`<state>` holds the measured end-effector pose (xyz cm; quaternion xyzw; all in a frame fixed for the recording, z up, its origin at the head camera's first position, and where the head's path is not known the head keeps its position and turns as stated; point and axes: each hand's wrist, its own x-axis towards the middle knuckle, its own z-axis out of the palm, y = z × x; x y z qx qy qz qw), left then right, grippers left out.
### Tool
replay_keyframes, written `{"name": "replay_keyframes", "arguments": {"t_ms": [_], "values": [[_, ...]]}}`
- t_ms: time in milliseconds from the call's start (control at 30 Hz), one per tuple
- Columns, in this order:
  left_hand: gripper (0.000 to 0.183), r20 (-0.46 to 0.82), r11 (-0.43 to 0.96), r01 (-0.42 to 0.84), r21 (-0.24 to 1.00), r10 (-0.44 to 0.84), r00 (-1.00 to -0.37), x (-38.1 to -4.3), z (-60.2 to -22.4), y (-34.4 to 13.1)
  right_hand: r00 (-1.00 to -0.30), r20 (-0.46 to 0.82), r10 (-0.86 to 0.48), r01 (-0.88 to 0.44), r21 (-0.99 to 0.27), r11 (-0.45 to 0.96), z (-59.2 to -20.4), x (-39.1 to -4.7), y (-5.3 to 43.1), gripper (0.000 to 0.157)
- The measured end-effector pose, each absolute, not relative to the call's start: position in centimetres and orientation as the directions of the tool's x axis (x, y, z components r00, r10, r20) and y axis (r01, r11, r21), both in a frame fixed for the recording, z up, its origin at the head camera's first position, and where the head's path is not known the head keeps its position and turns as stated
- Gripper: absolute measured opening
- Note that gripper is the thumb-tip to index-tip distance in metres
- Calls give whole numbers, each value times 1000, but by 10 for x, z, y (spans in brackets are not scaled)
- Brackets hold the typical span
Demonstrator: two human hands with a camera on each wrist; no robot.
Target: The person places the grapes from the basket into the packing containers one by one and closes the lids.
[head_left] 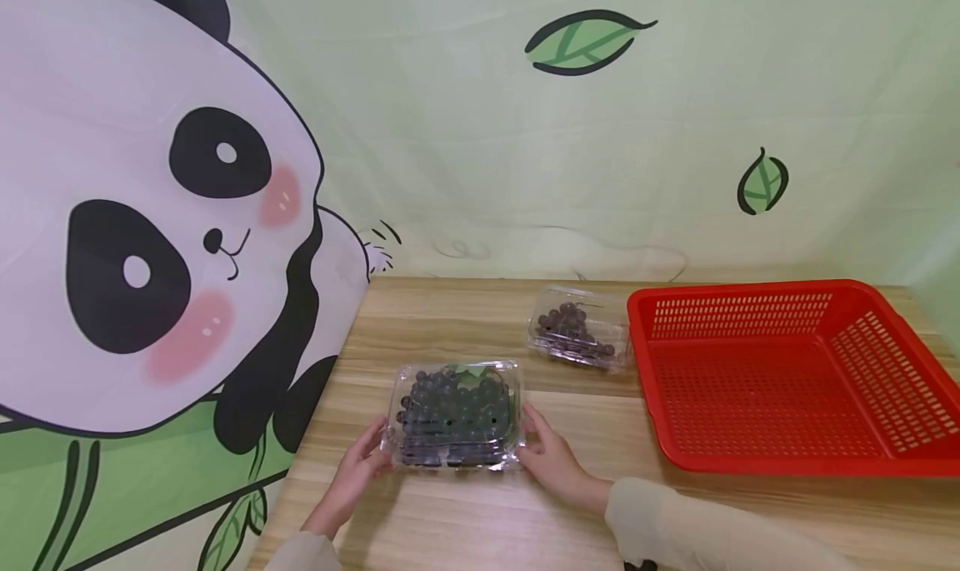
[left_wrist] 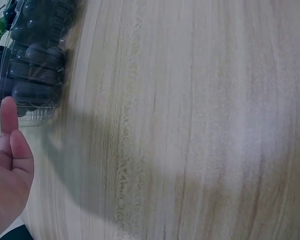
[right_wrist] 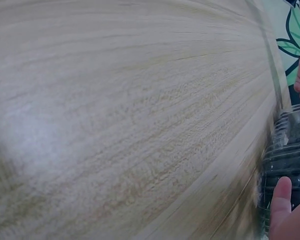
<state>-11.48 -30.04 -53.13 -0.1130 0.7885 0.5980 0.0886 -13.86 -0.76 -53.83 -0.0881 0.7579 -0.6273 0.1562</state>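
A clear plastic box of dark grapes [head_left: 456,417] is held between my two hands, over the near middle of the wooden table. A green leaf shows among the grapes under its lid. My left hand [head_left: 358,471] grips the box's left side; in the left wrist view its fingertips [left_wrist: 9,112] meet the lower edge. On the opposite side, my right hand [head_left: 557,463] grips the box, with one straight digit [right_wrist: 282,192] along the wall in the right wrist view. I cannot tell whether the box touches the table.
Behind and to the right stands a second clear box of grapes [head_left: 570,329], less full. Beside it, a red perforated plastic basket [head_left: 648,388] takes up the table's right side. A cloth printed with a panda [head_left: 247,321] and leaves hangs behind the wooden table [head_left: 465,521].
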Motion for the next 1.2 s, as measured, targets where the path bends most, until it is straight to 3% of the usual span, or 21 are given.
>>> {"name": "replay_keyframes", "arguments": {"t_ms": [867,1200], "values": [[61,-324,198,-319,927,-10,-946,-118,-530,-303,-919,-153,-363,114,-985,127,-535,-138,-8,75],[63,-331,181,-330,926,-22,-943,-118,-531,-303,-940,-110,-323,46,-979,201,-524,-133,-9,71]]}}
